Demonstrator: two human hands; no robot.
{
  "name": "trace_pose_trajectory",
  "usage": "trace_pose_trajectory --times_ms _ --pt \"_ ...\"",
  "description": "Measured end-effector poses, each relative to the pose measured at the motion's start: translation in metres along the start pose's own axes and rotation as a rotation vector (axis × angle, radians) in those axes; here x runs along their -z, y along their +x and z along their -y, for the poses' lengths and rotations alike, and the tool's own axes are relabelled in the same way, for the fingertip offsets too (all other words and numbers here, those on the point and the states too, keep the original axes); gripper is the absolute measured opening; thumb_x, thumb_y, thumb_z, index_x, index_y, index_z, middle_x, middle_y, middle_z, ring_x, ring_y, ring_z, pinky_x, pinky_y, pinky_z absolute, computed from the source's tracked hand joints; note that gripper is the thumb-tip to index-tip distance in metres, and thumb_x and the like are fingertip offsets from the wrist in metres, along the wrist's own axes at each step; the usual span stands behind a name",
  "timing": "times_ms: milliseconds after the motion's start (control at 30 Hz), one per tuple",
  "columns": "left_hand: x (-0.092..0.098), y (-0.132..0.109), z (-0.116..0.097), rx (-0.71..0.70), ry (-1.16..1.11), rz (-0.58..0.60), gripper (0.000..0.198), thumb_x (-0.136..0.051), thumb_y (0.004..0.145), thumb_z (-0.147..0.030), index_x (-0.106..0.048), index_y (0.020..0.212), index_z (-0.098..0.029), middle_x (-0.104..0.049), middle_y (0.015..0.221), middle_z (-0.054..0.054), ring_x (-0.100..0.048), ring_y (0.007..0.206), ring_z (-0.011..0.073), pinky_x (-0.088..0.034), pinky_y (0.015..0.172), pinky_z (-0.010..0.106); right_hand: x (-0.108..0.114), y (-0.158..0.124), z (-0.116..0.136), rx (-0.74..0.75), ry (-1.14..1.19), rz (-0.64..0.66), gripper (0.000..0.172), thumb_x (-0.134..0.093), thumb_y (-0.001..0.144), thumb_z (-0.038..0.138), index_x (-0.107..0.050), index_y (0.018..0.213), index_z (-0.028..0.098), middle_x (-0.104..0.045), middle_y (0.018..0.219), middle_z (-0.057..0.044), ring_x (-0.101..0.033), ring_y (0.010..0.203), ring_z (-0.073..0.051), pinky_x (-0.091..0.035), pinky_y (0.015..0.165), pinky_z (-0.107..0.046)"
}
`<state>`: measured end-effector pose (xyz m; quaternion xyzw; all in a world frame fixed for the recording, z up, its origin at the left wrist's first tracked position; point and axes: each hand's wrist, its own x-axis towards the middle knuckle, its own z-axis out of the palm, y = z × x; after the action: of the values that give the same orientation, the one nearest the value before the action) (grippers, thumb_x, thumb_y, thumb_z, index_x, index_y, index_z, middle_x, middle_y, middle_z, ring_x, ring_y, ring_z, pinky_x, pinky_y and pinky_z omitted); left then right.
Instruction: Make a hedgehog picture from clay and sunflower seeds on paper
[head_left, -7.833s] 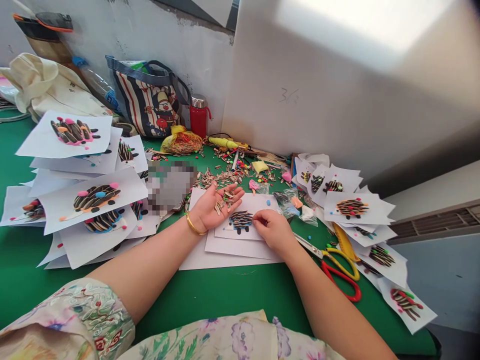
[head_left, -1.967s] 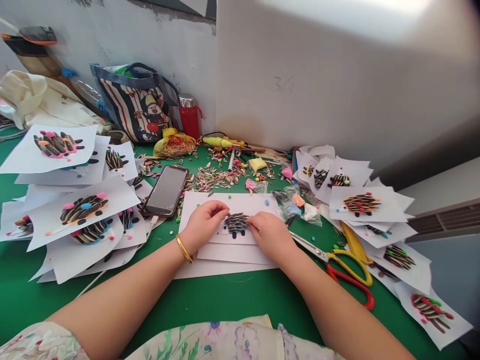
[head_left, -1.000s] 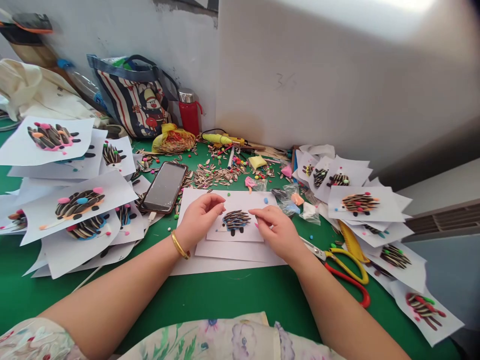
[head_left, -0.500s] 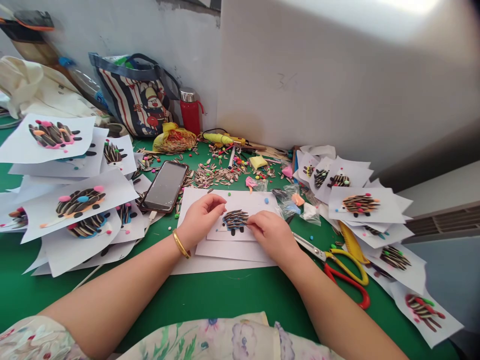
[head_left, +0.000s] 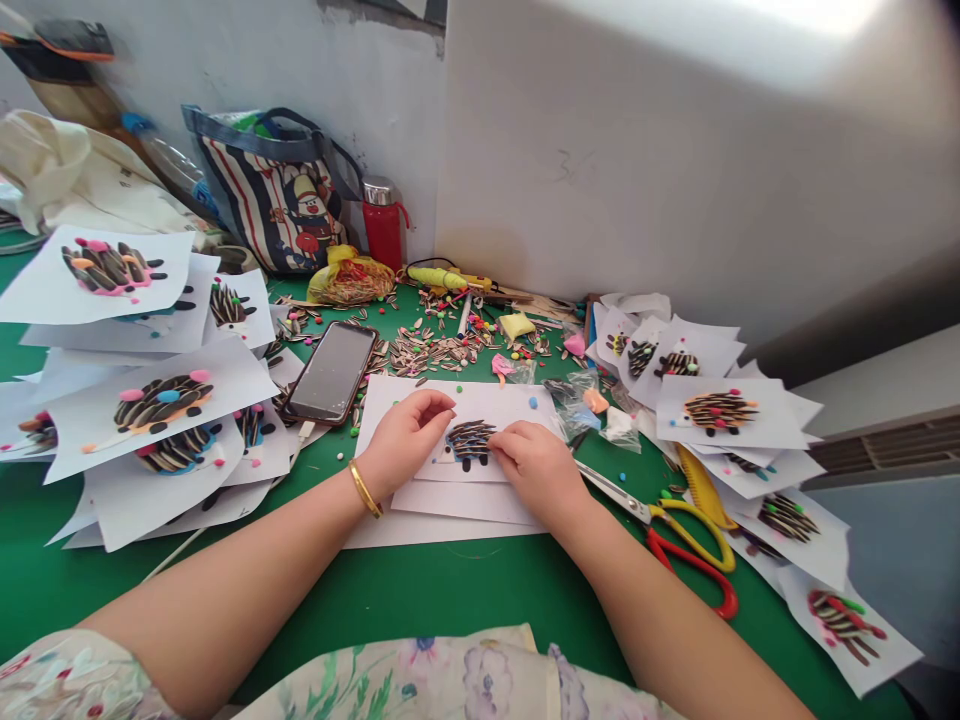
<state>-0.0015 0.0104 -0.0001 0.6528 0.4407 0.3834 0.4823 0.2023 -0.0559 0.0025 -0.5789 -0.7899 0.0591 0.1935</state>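
A hedgehog picture (head_left: 470,440) lies on white paper in front of me, with striped sunflower seeds as spines on a blue body and black feet. My left hand (head_left: 409,440), wearing a gold bangle, rests at the picture's left with its fingers curled toward the thumb; what they hold, if anything, is hidden. At the tail end of the hedgehog, my right hand (head_left: 538,468) has thumb and forefinger pinched together, touching or almost touching it. Anything in that pinch is too small to name. More white sheets (head_left: 465,503) lie underneath. Blue and green clay balls sit near the sheet's top.
Scissors (head_left: 652,512) lie right of my right hand. A phone (head_left: 332,372) and loose sunflower seeds (head_left: 420,350) are beyond the paper. Stacks of finished-looking hedgehog cards stand left (head_left: 82,400) and right (head_left: 765,420). A red bottle (head_left: 382,225) and striped bag (head_left: 262,190) stand behind.
My right hand has shifted very slightly to the left along the hedgehog's tail end. The left hand and the picture look nearly the same.
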Motion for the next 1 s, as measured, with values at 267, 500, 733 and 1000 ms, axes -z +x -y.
trace_pose_trajectory --times_ms 267,500,733,1000 --pt "0.0 0.0 0.001 -0.024 0.047 0.027 0.022 -0.056 0.085 -0.035 -0.062 0.099 -0.02 -0.069 0.098 0.006 -0.067 0.093 0.0209 -0.052 0.088 0.036 -0.001 0.003 0.004 0.004 -0.074 0.022 0.017 -0.059 0.09 0.013 -0.073 0.093 0.022 -0.068 0.088 -0.005 -0.06 0.084 -0.02 -0.045 0.076 -0.03" --pt "0.0 -0.002 0.002 -0.104 0.225 0.111 0.024 -0.046 0.09 -0.026 -0.064 0.106 -0.022 -0.07 0.109 0.006 -0.064 0.104 0.0209 -0.05 0.094 0.037 0.001 0.002 0.004 0.019 0.003 0.001 0.017 -0.056 0.091 0.015 -0.072 0.094 0.021 -0.067 0.089 -0.006 -0.06 0.086 -0.021 -0.046 0.077 -0.031" --pt "-0.003 -0.004 0.01 -0.207 0.361 0.161 0.034 -0.045 0.091 -0.021 -0.061 0.122 -0.022 -0.068 0.119 0.007 -0.06 0.112 0.0227 -0.046 0.102 0.042 0.009 0.003 0.003 0.026 0.092 -0.094 0.042 -0.048 0.083 0.007 -0.061 0.121 0.019 -0.066 0.115 -0.009 -0.056 0.109 -0.025 -0.044 0.095 -0.041" --pt "-0.003 -0.005 0.002 -0.203 0.417 0.18 0.036 -0.043 0.091 -0.019 -0.06 0.123 -0.022 -0.07 0.117 0.006 -0.062 0.111 0.0236 -0.047 0.1 0.042 0.003 0.005 0.004 -0.012 0.107 -0.025 0.049 -0.044 0.081 0.007 -0.057 0.128 0.017 -0.064 0.125 -0.012 -0.051 0.123 -0.024 -0.04 0.104 -0.043"
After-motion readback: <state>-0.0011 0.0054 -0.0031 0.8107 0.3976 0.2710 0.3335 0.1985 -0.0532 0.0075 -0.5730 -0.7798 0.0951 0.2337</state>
